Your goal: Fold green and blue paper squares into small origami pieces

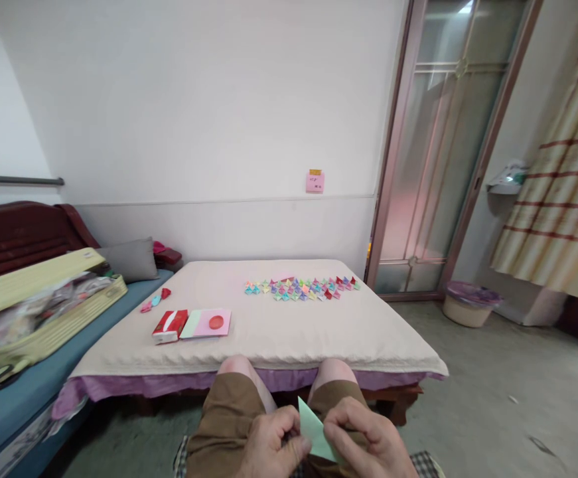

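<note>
A pale green sheet of paper (pixel 313 431), with a pointed top corner, is held over my lap. My left hand (pixel 275 443) pinches its left side between thumb and fingers. On its right side, my right hand (pixel 368 438) grips the paper with thumb and fingertips. Many small folded paper pieces (pixel 301 289) in several colours lie in rows on the cream-covered table (pixel 269 338). At the table's left lie a stack of pink and green paper (pixel 198 326) with a round red object (pixel 216 322) on it, and a red tissue pack (pixel 170 326).
Three small coloured items (pixel 156 301) lie near the table's left edge. An open yellow case (pixel 50 312) rests on the blue seat at left. A bin (pixel 470 307) stands on the floor at right, by the glass door (pixel 448 146).
</note>
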`<state>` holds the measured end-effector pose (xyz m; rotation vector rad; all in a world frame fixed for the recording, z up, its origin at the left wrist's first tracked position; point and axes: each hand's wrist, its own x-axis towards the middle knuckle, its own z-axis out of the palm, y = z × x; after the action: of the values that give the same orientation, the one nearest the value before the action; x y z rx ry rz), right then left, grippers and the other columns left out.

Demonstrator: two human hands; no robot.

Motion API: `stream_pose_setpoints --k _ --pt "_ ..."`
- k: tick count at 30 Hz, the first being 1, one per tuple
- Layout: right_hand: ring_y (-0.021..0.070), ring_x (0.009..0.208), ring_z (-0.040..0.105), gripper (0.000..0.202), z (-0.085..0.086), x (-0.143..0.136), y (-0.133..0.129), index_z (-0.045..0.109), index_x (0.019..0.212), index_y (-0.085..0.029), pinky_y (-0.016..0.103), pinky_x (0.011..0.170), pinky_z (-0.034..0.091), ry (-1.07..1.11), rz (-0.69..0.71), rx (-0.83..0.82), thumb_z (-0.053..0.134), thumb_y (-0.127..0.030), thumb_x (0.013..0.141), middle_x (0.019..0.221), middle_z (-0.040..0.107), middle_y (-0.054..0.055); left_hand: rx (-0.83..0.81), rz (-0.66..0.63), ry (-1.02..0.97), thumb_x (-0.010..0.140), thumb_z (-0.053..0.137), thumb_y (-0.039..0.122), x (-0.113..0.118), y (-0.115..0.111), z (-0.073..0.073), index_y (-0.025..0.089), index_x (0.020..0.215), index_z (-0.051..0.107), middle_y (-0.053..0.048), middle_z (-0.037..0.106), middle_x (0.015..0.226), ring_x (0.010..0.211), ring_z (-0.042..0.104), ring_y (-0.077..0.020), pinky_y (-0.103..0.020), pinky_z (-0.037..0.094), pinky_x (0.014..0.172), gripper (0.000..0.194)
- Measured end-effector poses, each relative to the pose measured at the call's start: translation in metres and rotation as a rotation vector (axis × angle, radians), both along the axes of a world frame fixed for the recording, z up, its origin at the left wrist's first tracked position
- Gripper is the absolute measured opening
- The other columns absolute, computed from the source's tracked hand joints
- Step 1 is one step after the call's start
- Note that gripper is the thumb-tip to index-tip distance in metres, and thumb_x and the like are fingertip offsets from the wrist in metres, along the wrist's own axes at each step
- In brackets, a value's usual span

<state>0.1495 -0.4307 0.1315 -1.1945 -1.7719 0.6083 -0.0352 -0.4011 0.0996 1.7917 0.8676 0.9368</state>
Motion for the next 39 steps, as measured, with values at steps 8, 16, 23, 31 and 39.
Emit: stream_pose_setpoints --k 8,16,23,31,39 --pt "0.0127 0.054 0.043 0.021 -0.008 0.0 0.005 0.051 0.059 -0.019 0.023 0.05 0.035 -0.025 0.021 -0.083 0.052 -0.028 0.079 0.056 0.047 -0.003 -0.006 0.009 0.024 0.083 0.054 0.04 -0.004 -0.003 0.011 0.016 0.068 0.055 0.003 0.045 0.061 0.058 0.04 -0.0121 -0.022 0.029 0.054 0.028" --pt "0.0134 0.061 0.04 0.032 -0.015 0.009 0.008 0.051 0.069 -0.018 0.026 0.057 0.035 0.371 0.233 -0.348 0.055 -0.047 0.082 0.064 0.044 -0.003 -0.182 0.061 -0.288 0.083 0.056 0.048 -0.005 -0.009 0.018 0.017 0.088 0.06 -0.001 0.059 0.067 0.058 0.051 -0.0129 -0.023 0.038 0.055 0.032" --pt "0.0139 0.064 0.036 0.033 -0.018 0.01 0.011 0.049 0.071 -0.018 0.026 0.059 0.033 0.431 0.26 -0.343 0.055 -0.049 0.083 0.066 0.041 -0.003 0.245 0.086 -0.23 0.086 0.055 0.03 -0.01 -0.011 0.019 0.019 0.081 0.064 -0.006 0.062 0.079 0.074 0.057 -0.0178 -0.026 0.043 0.066 0.015" --pt "0.0146 0.066 0.036 0.032 -0.022 0.012 0.012 0.048 0.072 -0.018 0.028 0.061 0.032 0.427 0.281 -0.348 0.053 -0.048 0.084 0.069 0.042 -0.002 0.389 -0.007 -0.222 0.08 0.06 0.02 -0.009 -0.011 0.023 0.02 0.085 0.062 -0.005 0.061 0.085 0.077 0.058 -0.0176 -0.025 0.046 0.067 0.005" --pt "0.0141 0.065 0.036 0.033 -0.024 0.011 0.014 0.05 0.072 -0.017 0.028 0.06 0.031 0.436 0.297 -0.366 0.056 -0.048 0.083 0.068 0.043 -0.002 0.333 -0.012 -0.166 0.08 0.058 0.014 -0.009 -0.007 0.017 0.018 0.083 0.06 -0.006 0.062 0.086 0.079 0.059 -0.0181 -0.027 0.045 0.07 0.006"
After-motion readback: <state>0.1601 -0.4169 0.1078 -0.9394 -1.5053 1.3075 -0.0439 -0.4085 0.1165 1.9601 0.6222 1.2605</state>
